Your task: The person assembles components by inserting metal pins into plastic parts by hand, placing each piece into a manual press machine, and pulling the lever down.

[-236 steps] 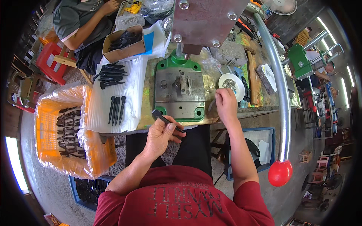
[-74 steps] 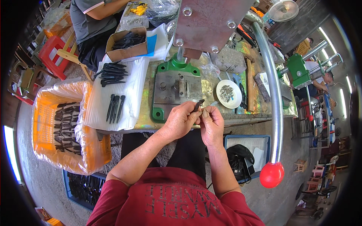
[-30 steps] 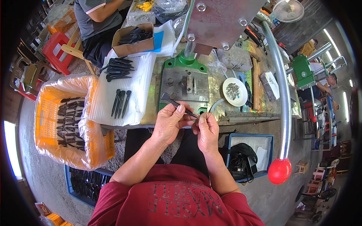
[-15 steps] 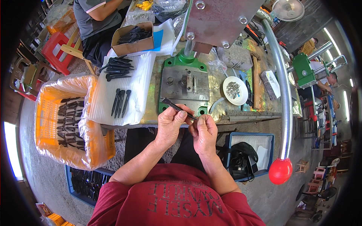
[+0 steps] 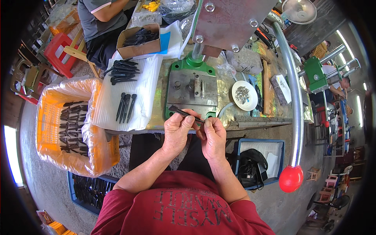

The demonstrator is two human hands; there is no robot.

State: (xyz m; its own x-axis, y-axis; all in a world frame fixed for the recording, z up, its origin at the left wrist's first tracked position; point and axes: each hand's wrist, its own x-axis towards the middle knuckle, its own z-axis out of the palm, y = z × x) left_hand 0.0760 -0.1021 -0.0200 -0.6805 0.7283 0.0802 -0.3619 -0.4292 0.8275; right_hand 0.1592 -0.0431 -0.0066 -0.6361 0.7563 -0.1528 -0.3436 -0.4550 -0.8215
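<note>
Between my two hands is a slender black part (image 5: 178,111) with a wider end, pointing up and to the left. My left hand (image 5: 177,132) is closed around its middle, thumb on top. The fingers of my right hand (image 5: 213,141) pinch its lower right end, largely hiding that tip. Just beyond my hands stands the green-based hand press (image 5: 192,101), with a small metal fixture on its plate. Similar black parts (image 5: 125,107) lie in a short row on white foam sheet (image 5: 147,84) to the left, and a heap of them (image 5: 122,72) sits farther back.
The press lever (image 5: 295,129) with a red ball knob curves down at my right. A white bowl (image 5: 237,100) of small metal pieces and a hammer (image 5: 266,86) lie right of the press. A plastic-lined orange crate (image 5: 49,147) stands at left; a person (image 5: 98,23) sits beyond the cardboard box (image 5: 137,51).
The black part has turned slightly in my fingers, so its wider end looks broader and sits a little lower. Both hands stay in nearly the same place.
</note>
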